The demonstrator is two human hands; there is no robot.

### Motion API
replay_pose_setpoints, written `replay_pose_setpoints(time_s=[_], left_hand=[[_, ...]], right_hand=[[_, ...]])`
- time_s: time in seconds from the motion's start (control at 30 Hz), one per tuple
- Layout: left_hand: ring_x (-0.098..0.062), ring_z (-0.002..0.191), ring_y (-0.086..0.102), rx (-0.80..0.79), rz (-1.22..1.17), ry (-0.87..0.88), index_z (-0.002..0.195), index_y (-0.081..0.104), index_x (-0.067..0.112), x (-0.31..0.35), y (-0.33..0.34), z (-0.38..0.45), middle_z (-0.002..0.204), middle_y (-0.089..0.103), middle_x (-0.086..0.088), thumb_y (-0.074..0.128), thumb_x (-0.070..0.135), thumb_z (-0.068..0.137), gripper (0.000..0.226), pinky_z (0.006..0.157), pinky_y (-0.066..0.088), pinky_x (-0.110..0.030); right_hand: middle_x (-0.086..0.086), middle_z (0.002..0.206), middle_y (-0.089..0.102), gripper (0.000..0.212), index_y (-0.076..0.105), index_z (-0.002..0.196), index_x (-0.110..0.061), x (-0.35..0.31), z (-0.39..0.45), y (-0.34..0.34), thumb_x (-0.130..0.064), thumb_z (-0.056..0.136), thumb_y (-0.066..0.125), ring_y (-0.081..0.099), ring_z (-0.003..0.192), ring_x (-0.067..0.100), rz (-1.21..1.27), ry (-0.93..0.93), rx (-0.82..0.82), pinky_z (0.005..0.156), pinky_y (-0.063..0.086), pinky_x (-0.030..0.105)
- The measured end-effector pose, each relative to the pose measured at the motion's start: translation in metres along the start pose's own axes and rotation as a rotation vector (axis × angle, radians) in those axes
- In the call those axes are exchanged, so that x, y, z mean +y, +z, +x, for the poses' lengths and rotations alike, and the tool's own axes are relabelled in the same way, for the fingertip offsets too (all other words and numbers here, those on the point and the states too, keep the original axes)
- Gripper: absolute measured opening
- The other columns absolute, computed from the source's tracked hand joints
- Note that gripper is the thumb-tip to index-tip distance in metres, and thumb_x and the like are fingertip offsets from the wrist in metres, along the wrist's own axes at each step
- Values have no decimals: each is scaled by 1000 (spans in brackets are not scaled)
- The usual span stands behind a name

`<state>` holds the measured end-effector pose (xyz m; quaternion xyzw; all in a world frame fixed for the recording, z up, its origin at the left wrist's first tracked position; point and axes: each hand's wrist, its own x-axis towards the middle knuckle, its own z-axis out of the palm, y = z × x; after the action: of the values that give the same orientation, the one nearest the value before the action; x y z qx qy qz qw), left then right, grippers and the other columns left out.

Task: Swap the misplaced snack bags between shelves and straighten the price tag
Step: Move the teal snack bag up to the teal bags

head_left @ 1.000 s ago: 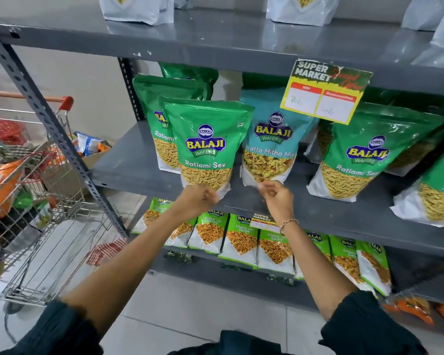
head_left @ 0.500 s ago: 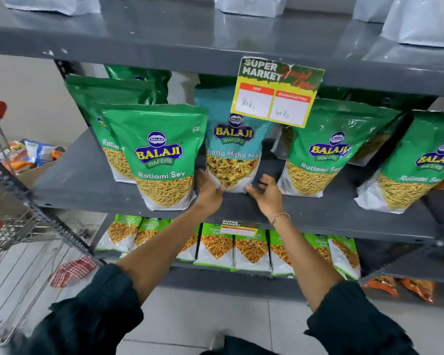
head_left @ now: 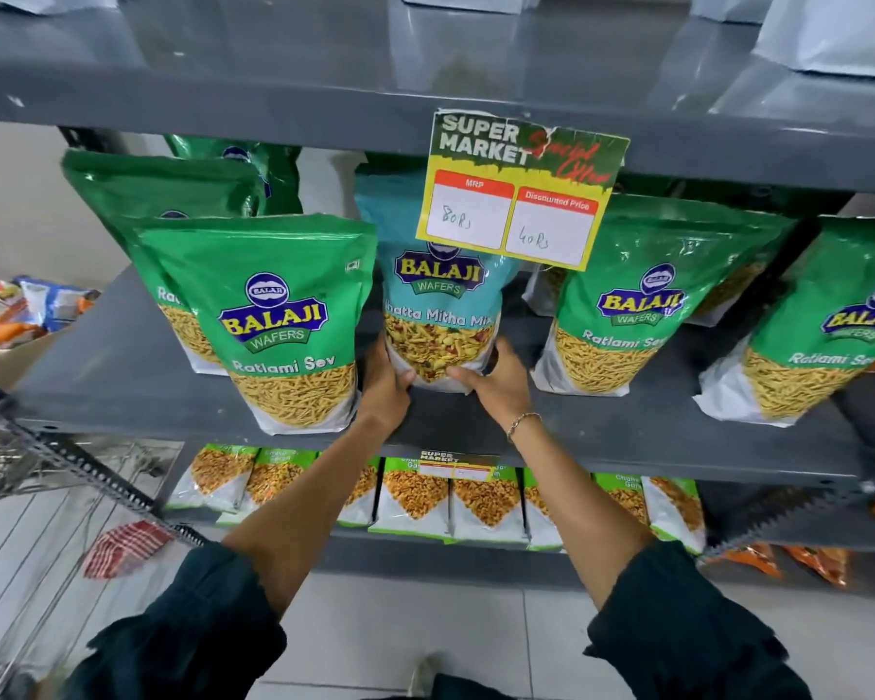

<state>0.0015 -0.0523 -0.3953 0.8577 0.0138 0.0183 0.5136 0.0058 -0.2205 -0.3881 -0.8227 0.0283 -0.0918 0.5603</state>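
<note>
A teal Khatta Mitha Mix bag (head_left: 438, 315) stands on the middle grey shelf (head_left: 627, 437) between green Ratlami Sev bags (head_left: 279, 320). My left hand (head_left: 385, 381) grips its lower left corner and my right hand (head_left: 496, 378) grips its lower right corner. A yellow and green price tag (head_left: 521, 189) hangs tilted from the upper shelf edge and covers the top of the teal bag. More green Ratlami Sev bags (head_left: 637, 305) lean to the right.
A lower shelf holds a row of small green snack packs (head_left: 415, 497) with a second small price tag (head_left: 455, 464). A wire shopping trolley (head_left: 36, 497) stands at the left. White bags (head_left: 829, 27) sit on the top shelf. Orange packs (head_left: 809, 563) lie at the bottom right.
Both hands rose from the shelf's front edge and closed on the bottom corners of the teal bag. The view moved closer and shifted right.
</note>
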Motion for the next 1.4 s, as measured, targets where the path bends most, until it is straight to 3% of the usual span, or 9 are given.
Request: replay_pose_setpoints(time_s=[0.1,0.3,0.57,0.73,0.83,0.93,1.13,1.23,1.4], left_hand=[[-30,135,30,-32,25,51,140,22,7,0,-1,5,142,34,-17,46,3,90,57,108,23,-31],[-27,124,42,-90,74,141,131,34,10,4,-2,8,131,48,-15,54,2,83,53,94,29,-24],[-29,119,49,-139,77,140,128,39,10,17,14,-14,128,56,-14,56,5,86,45,85,33,-24],[-28,117,52,-219,96,183,123,43,8,29,21,-33,125,59,-13,58,5,84,42,85,35,-24],[-22,117,52,-301,50,189,126,42,7,38,19,-48,127,58,-11,60,6,84,46,88,39,-21],[-13,118,50,-381,-24,219,130,41,6,47,10,-64,131,56,-9,59,5,85,49,83,39,-6],[-20,121,54,-488,114,345,133,41,9,69,-24,-98,130,58,-7,66,16,83,56,105,41,-37],[-21,117,55,-466,96,351,127,46,6,80,-45,-118,126,60,-9,68,16,81,52,104,42,-42],[-8,98,53,-340,82,423,128,45,9,111,-82,-147,109,58,3,70,21,79,56,79,40,-7]], right_hand=[[2,93,53,56,38,97,-10,-1,-9,4,-29,66,81,50,82,11,-36,-45,25,53,35,0],[-15,73,43,61,31,91,-15,4,-33,-2,-41,64,79,45,66,-4,-76,-76,140,48,36,5],[0,92,55,71,36,119,-6,8,-75,-21,-32,69,78,55,83,14,-68,-119,262,64,47,28],[5,85,56,55,39,100,-12,9,-106,-41,-30,67,80,54,74,19,-49,-97,331,56,39,21],[-1,69,47,52,36,87,-15,8,-125,-54,-30,66,81,47,62,14,-1,-66,359,52,40,33],[10,78,56,52,38,89,-17,5,-147,-66,-34,64,81,56,70,21,59,-42,365,58,48,43],[16,101,63,53,42,100,-17,-19,-192,-76,-29,65,81,63,94,31,171,-67,330,80,52,56],[7,103,64,52,44,100,-24,-40,-206,-84,-31,64,81,63,99,28,189,-95,285,84,55,47],[2,108,65,56,48,101,-34,-89,-211,-102,-28,58,84,64,99,16,229,-193,219,85,54,35]])
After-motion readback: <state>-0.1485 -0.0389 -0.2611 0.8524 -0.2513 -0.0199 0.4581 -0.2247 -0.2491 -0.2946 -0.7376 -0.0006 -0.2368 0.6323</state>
